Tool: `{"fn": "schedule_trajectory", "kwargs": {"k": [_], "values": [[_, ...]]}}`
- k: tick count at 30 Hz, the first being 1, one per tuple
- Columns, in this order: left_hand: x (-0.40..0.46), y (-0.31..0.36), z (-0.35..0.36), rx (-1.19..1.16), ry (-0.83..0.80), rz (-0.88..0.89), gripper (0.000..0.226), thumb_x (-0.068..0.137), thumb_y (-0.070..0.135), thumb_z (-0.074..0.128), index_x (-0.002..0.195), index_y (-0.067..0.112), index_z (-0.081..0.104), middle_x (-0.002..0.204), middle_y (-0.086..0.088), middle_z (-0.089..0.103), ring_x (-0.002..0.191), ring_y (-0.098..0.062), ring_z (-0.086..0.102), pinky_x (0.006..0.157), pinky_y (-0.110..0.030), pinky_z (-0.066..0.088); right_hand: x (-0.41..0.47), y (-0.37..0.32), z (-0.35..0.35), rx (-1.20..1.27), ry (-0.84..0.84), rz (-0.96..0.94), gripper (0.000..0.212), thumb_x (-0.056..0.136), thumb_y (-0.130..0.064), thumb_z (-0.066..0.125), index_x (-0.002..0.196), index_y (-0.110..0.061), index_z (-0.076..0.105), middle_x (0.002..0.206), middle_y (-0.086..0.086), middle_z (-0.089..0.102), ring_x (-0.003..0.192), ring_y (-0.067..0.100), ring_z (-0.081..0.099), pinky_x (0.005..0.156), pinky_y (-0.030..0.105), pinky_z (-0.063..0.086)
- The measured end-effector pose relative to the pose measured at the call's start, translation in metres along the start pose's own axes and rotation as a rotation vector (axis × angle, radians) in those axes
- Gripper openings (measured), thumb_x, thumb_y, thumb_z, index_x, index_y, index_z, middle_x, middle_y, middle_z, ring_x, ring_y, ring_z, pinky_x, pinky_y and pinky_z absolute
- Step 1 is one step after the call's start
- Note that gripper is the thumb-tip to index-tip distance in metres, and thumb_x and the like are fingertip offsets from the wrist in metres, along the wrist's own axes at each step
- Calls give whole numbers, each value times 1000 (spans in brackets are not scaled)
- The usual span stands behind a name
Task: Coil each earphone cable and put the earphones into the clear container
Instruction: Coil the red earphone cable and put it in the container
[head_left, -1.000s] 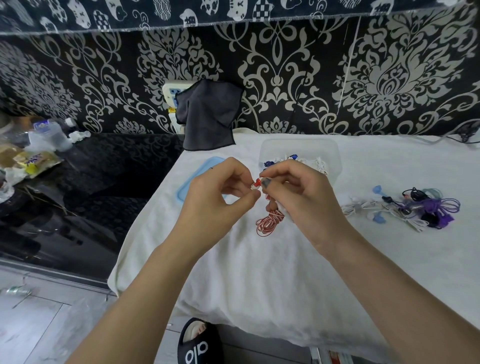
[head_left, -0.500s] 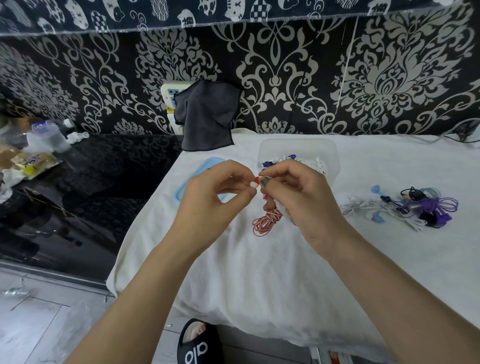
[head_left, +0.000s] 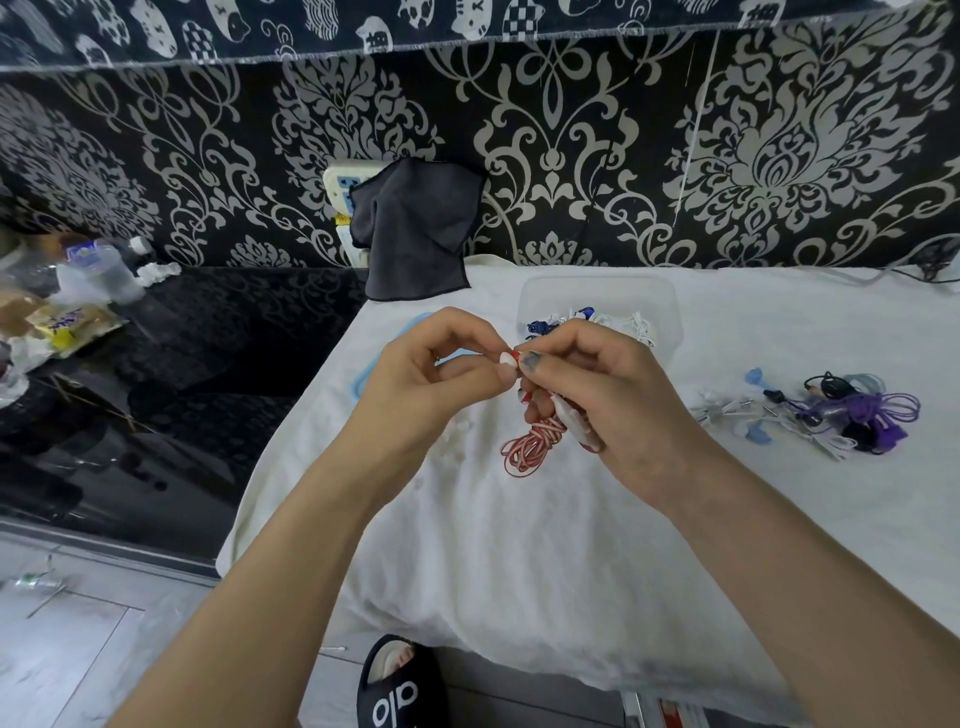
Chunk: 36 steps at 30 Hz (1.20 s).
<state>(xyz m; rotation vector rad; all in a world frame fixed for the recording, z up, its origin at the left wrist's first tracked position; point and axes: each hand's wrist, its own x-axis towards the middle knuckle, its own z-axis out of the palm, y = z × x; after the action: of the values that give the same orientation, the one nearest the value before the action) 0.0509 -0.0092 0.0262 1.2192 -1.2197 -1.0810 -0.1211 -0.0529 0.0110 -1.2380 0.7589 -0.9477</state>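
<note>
The left hand (head_left: 431, 374) pinches a red-and-white earbud (head_left: 510, 357) at its fingertips, touching the right hand (head_left: 597, 395), which grips the red-and-white earphone cable (head_left: 530, 448); its coil hangs below, seemingly resting on the white-covered surface (head_left: 545, 545). The clear container (head_left: 667, 312) sits just behind.

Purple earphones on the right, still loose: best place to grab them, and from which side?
Judging from the head view, grip the purple earphones at the dense knot in the middle of the bundle, coming from above. The thin loops splay out flat on the white cloth and would slip or unravel; other cables in the pile crowd its left side.
</note>
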Motion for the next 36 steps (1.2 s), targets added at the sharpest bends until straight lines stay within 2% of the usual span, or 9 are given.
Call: {"fn": "schedule_trajectory", "kwargs": {"k": [3,7,11,13,15,17,26,29,36], "values": [[1,0,0,-74,-14,-12,14,81,0,72,88,9,64,90,-16,59,89,-29,64,97,-48,48,1,2,0,-3,5,-17,11,93,-2,64,86,-6,71,60,12,62,66,30,53,67,29,54],[1,-1,0,-115,-34,-3,16,81,-2,71,87,8,61,85,-8,62,85,-23,64,93,-39,47,0,0,0,42,-16,-24,10,92,-5,66,85,-7,73,69,42,50,69,38,47,67,28,54],[0,-1,1,-132,-48,40,15,84,-7,69,87,5,61,87,-12,67,87,-27,67,93,-39,51,0,-2,1,95,-30,4,9,88,-11,68,84,-4,72,71,48,44,63,54,42,67,30,53],[0,-1,2,-114,-55,68,13,87,-8,68,88,5,62,86,-8,69,88,-28,67,93,-40,52,0,-3,1,138,-21,21,8,89,-8,68,85,-2,71,71,40,49,62,45,46,67,31,52],[-1,-1,5,-99,-48,96,10,87,-3,70,90,3,63,88,-6,71,90,-28,67,93,-39,53,0,-4,1,195,-23,55,8,92,-3,64,88,1,69,69,18,59,61,25,56,66,31,51],[-2,0,7,-82,-25,120,10,85,1,70,91,1,62,89,-5,71,91,-26,68,90,-36,54,-1,-5,2,261,-31,92,9,93,-2,61,89,2,67,68,8,61,59,19,57,63,29,51],[-3,-1,13,8,41,232,14,88,-15,65,93,-3,63,88,-8,70,83,-22,69,81,-31,57,-5,-10,11,446,2,203,21,95,-4,58,78,-6,70,64,8,57,57,17,57,53,22,50],[-4,-1,15,-7,50,239,10,88,-14,65,94,-6,63,89,-12,71,83,-22,71,81,-31,58,-5,-12,12,448,7,207,15,95,-5,59,83,-3,68,65,9,56,57,17,57,52,21,50],[-4,0,17,-4,83,233,3,92,-6,65,94,-8,66,92,-16,73,87,-24,71,86,-35,58,-5,-13,12,438,17,203,18,95,-6,59,79,-6,67,60,4,56,58,17,55,55,22,50]]}}
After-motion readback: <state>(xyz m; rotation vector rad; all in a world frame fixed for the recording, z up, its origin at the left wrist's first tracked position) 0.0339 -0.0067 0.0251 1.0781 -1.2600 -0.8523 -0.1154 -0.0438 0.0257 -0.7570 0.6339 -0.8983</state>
